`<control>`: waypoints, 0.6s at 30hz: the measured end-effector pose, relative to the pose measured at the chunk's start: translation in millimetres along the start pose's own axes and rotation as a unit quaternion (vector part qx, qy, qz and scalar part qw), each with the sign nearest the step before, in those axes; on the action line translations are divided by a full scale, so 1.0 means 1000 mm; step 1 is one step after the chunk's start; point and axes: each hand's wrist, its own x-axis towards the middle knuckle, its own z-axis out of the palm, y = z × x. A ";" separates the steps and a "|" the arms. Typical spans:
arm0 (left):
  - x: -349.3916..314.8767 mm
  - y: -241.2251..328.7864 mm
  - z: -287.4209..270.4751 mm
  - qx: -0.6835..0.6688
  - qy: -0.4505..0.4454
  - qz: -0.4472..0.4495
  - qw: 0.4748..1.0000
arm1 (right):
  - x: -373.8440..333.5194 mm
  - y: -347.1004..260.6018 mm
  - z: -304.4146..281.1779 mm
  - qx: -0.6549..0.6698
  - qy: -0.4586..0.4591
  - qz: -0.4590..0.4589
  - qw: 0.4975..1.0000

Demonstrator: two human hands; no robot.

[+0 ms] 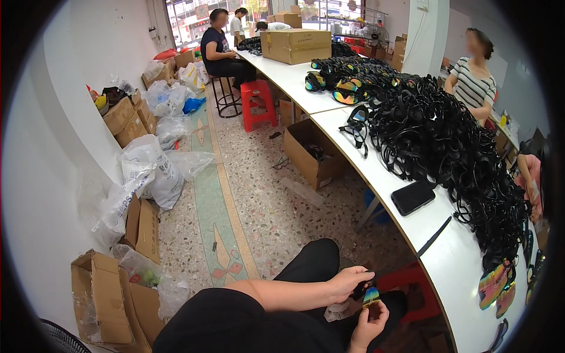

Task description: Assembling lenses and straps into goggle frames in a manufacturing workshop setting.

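Note:
Above my lap, close to the table's edge, both hands hold one pair of goggles with a rainbow-mirrored lens (371, 296) and a dark frame (359, 290). My left hand (348, 285) grips it from the far side, thumb stretched along the top. My right hand (371, 326) pinches the near end of the lens between thumb and fingers. Part of the frame is hidden behind the fingers. A crumpled whitish cloth or wrapper (337, 312) lies on my lap below.
On the white table (385, 170) lie a long heap of black goggle frames (435, 126), a phone (413, 197), a thin black strip (434, 236) and mirrored lenses (494, 285). An open carton (315, 156) and a red stool (257, 106) stand beside it. Bags and cartons line the left wall; several people sit around.

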 end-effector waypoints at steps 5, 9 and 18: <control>-0.006 0.000 0.011 -0.011 -0.014 0.026 1.000 | -0.004 0.000 -0.002 -0.051 -0.001 -0.032 0.998; -0.019 -0.002 0.020 -0.014 -0.014 0.002 1.000 | -0.009 -0.005 -0.007 -0.056 0.003 -0.031 0.998; -0.021 -0.026 0.024 0.046 -0.039 0.062 0.996 | -0.023 -0.014 -0.009 -0.072 0.063 -0.090 0.991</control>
